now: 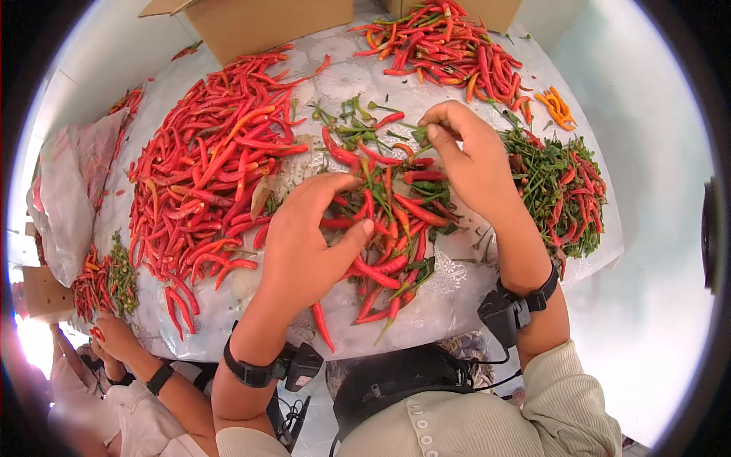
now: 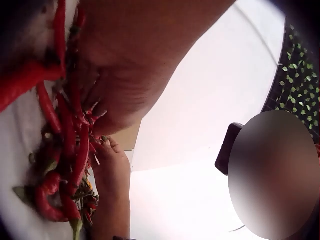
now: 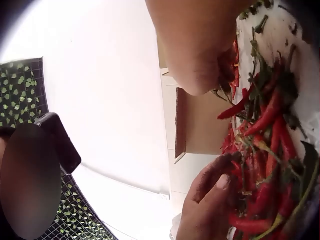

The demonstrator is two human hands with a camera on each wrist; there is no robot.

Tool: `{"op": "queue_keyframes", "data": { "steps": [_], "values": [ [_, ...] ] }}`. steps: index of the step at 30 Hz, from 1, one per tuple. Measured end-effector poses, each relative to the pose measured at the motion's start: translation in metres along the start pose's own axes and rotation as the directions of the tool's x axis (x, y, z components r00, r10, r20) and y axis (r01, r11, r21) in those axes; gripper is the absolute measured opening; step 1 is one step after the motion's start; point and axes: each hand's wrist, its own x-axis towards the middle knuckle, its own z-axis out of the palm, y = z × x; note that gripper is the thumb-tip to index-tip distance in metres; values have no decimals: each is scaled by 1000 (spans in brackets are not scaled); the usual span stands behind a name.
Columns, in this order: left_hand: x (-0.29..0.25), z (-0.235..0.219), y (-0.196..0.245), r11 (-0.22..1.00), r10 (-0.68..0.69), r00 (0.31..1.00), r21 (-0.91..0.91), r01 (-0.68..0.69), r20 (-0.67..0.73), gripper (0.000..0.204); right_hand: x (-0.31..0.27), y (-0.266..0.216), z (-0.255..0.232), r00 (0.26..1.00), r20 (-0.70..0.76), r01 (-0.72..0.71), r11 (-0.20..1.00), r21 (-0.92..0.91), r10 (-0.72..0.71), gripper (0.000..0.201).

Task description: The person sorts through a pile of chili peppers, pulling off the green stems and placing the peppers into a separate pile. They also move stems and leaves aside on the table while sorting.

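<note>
Pale and patterned, the bench (image 1: pixel 449 278) carried a small chilli heap (image 1: pixel 419 210) between the hands: touching the left hand (image 1: pixel 308 236), just apart from the right hand (image 1: pixel 474 156). Left thumb and fingers curved loosely apart, gripping nothing visible; right thumb and forefinger pinched a green stem (image 1: pixel 419 135). One red chilli (image 1: pixel 377 273), just beside the left thumb, slanted away rightward, so the left hand seemed better placed.

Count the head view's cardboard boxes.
3: one box behind the large red chili pile, another box to its right, a third box at far left; others may be hidden.
</note>
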Motion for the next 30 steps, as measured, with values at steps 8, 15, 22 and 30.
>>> {"op": "queue_keyframes", "data": {
  "steps": [8,15,22,30],
  "values": [
    [-3,6,0,804,-164,980,-561,198,111,27,2,1,-12,990,-111,-108,983,-147,92,14],
    [-2,0,6,745,-256,966,-627,226,44,18,-4,0,-15,979,195,34,894,-447,60,15],
    [-1,1,3,780,-215,976,-608,149,-36,21,-5,-5,-12,982,187,95,915,-393,-21,17],
    [-3,-4,-3,779,-225,937,-627,9,-267,28,-10,-33,-5,962,259,-13,934,357,-86,16]
  ]
}}
